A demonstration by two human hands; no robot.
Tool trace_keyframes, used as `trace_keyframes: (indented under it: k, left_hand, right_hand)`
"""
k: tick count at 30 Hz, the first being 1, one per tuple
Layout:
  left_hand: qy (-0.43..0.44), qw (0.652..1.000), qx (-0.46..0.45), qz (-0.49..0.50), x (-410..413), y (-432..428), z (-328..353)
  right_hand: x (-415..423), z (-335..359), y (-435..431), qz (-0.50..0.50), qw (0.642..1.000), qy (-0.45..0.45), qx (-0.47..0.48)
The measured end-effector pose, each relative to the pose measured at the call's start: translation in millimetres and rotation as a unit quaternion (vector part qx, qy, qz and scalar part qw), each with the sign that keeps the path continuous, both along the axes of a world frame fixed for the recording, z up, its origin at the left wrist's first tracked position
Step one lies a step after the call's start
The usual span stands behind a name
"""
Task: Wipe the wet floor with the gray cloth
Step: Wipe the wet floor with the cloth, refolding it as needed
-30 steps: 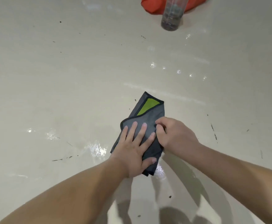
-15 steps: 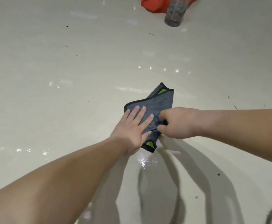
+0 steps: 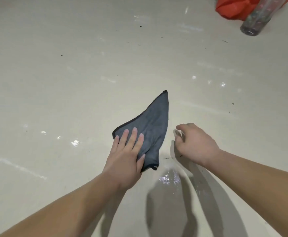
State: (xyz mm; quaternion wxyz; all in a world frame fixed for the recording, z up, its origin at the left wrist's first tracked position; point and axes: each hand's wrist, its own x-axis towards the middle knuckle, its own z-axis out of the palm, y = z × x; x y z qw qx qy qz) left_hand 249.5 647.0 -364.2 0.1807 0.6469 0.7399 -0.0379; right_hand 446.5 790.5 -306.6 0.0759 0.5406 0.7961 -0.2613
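Observation:
The gray cloth (image 3: 152, 122) lies folded into a pointed triangle on the pale glossy floor (image 3: 54, 82), its tip aimed away from me. My left hand (image 3: 126, 156) presses flat on the cloth's near left part, fingers spread over it. My right hand (image 3: 193, 143) hovers just right of the cloth, fingers loosely curled, holding nothing and apart from the fabric. A shiny wet patch (image 3: 169, 178) sits on the floor just below the cloth's near corner.
An orange bag (image 3: 234, 7) and a clear bottle (image 3: 256, 19) stand at the far right. Small water spots (image 3: 75, 142) glint left of the cloth, others far right (image 3: 222, 84). Dark specks dot the floor.
My right hand has let go of the cloth and pulled away to the right. The cloth now shows only gray, its green patch hidden, and my left hand stays pressed on it.

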Motion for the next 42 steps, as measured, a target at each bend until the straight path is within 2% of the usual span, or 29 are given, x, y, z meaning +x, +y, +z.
trace_keyframes:
  k: [3,7,10,16,18,23,27,33,37,42]
  left_hand:
    - [0.01,1.0,-0.013,0.008,4,-16,16]
    - [-0.018,0.996,0.086,0.009,16,30,12]
    - [-0.01,0.999,0.026,-0.016,35,54,-9]
    - [0.015,0.995,0.049,-0.089,-1,73,-19]
    - [0.037,0.997,0.055,-0.038,-25,79,-20]
    - [0.029,0.978,0.061,0.199,-67,38,-24]
    - [0.035,0.964,0.076,0.252,-33,-19,-23]
    - [-0.011,0.98,0.088,0.177,47,-52,-26]
    - [-0.022,0.989,0.078,0.12,70,-25,-26]
    - [0.007,0.998,0.056,0.01,117,45,-29]
  right_hand:
    - [-14,-3,1,0.001,1.0,-0.005,0.001]
    - [-23,-10,0,-0.011,1.0,0.007,0.01]
    - [-19,-18,2,0.02,0.999,-0.017,0.037]
    - [-40,-17,19,0.04,0.992,-0.029,0.113]
    - [-52,-16,19,0.049,0.993,-0.019,0.107]
    - [-81,-15,11,0.077,0.995,0.007,0.069]
    - [-93,-20,-8,0.122,0.99,0.038,0.067]
    - [-77,-26,-19,0.159,0.984,0.01,0.083]
    - [-29,-15,-12,0.066,0.996,-0.005,0.065]
    - [66,9,-20,-0.094,0.995,-0.013,0.012]
